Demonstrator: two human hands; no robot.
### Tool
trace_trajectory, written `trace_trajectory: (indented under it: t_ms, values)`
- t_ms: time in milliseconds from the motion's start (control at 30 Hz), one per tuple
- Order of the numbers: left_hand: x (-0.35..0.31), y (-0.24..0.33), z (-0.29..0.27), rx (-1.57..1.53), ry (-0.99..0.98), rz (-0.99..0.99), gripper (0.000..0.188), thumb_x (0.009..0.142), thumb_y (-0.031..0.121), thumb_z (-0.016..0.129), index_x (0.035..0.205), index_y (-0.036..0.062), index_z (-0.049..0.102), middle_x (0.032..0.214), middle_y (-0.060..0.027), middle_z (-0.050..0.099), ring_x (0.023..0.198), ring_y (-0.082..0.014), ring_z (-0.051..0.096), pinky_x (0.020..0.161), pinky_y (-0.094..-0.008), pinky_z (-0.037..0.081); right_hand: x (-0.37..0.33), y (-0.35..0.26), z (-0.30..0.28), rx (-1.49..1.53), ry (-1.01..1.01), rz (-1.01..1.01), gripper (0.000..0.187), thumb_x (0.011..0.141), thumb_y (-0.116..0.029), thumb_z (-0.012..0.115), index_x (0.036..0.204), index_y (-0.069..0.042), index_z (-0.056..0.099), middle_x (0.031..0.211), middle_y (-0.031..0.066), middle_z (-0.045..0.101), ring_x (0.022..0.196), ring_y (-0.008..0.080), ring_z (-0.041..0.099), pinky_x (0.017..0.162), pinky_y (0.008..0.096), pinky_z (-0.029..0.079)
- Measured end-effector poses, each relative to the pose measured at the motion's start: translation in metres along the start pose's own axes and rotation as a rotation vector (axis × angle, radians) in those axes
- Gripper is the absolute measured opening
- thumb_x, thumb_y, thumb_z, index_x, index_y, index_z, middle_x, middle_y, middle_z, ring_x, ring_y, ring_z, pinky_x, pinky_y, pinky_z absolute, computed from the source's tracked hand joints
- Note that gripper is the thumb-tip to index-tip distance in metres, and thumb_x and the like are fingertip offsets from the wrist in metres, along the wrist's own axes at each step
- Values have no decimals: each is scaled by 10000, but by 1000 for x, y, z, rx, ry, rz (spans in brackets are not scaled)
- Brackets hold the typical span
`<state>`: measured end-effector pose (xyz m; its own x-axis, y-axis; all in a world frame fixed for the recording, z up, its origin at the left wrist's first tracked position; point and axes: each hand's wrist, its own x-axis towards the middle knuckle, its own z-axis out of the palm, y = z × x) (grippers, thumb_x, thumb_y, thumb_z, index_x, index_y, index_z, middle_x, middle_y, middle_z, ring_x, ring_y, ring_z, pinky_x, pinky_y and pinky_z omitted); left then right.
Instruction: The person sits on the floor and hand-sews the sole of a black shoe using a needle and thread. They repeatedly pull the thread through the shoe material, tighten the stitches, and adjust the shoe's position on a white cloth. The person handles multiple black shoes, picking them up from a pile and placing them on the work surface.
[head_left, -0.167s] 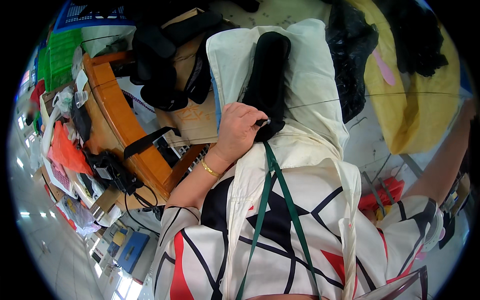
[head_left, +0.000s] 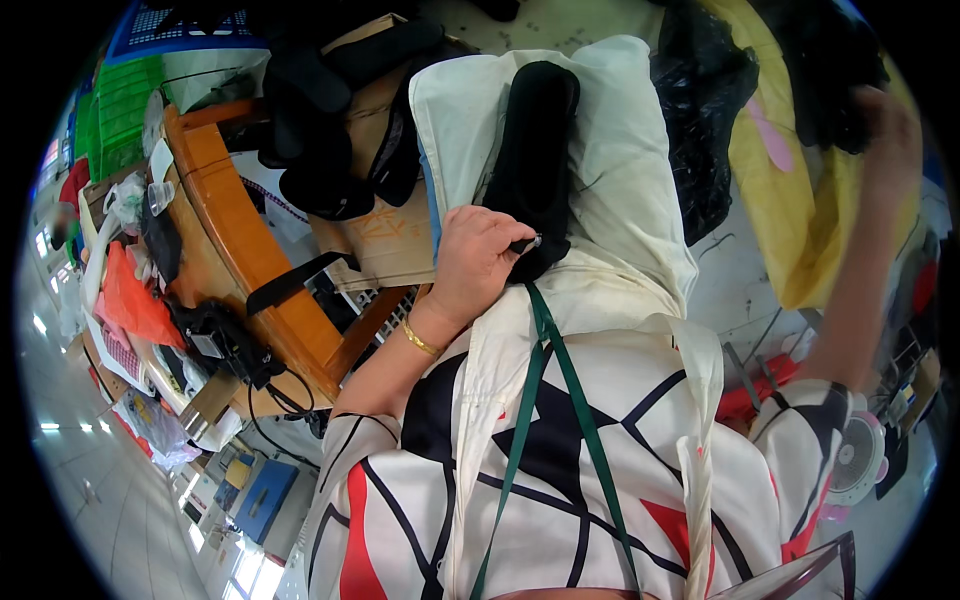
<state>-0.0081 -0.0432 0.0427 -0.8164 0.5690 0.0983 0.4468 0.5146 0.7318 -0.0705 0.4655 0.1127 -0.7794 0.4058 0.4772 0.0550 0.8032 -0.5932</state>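
A black slip-on shoe [head_left: 530, 150] lies lengthwise on the cream cloth [head_left: 625, 170] over my lap, its toe end away from me. My left hand [head_left: 472, 255] pinches the near end of the shoe, thumb and fingers pressed together on its edge. A small shiny metallic bit [head_left: 537, 240] shows at those fingertips; its kind is too small to make out. Out at the upper right, my right hand [head_left: 888, 130] is raised in front of a black bag and yellow cloth. Motion smears its fingers, so whatever they hold cannot be seen.
Several black shoes [head_left: 330, 190] are piled on cardboard to the left, beside an orange wooden frame [head_left: 235, 230]. A black plastic bag [head_left: 700, 120] and yellow cloth [head_left: 790, 250] flank my lap on the right. A white fan [head_left: 857, 455] stands at lower right.
My right forearm has swung inward and up from the right edge, bringing the hand into view. The thread stretched rightward from the shoe no longer shows. My left hand and the shoe stay put.
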Motion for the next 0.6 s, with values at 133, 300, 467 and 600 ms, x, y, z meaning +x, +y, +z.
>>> trace_trajectory:
  t_ms: [133,300,467,600]
  values:
    - [-7,-7,5,17,29,12,267,662,-39,696,881,111,665,860,-18,641,849,-248,579,834,-378,409,-113,-121,94,612,-637,637,171,965,-116,590,1114,-105,674,784,-38,603,587,53,513,525,198,427]
    - [-7,-9,2,2,35,68,307,634,-69,659,883,110,651,882,-23,638,853,-252,569,854,-396,418,-206,-177,116,647,-1127,236,123,892,-124,630,982,-50,671,786,132,671,638,272,639,634,337,511]
    - [-14,-12,8,8,89,77,342,623,-85,649,902,112,646,910,-16,643,864,-255,562,895,-415,428,-220,-185,115,565,-1159,137,140,875,-106,596,970,-51,681,770,153,680,690,352,652,659,408,527]
    - [-16,-14,10,14,98,95,358,625,-87,652,920,117,645,924,-9,647,873,-251,564,905,-424,430,-221,-184,115,547,-1177,139,151,868,-116,600,975,-48,682,763,157,679,687,353,651,655,413,526]
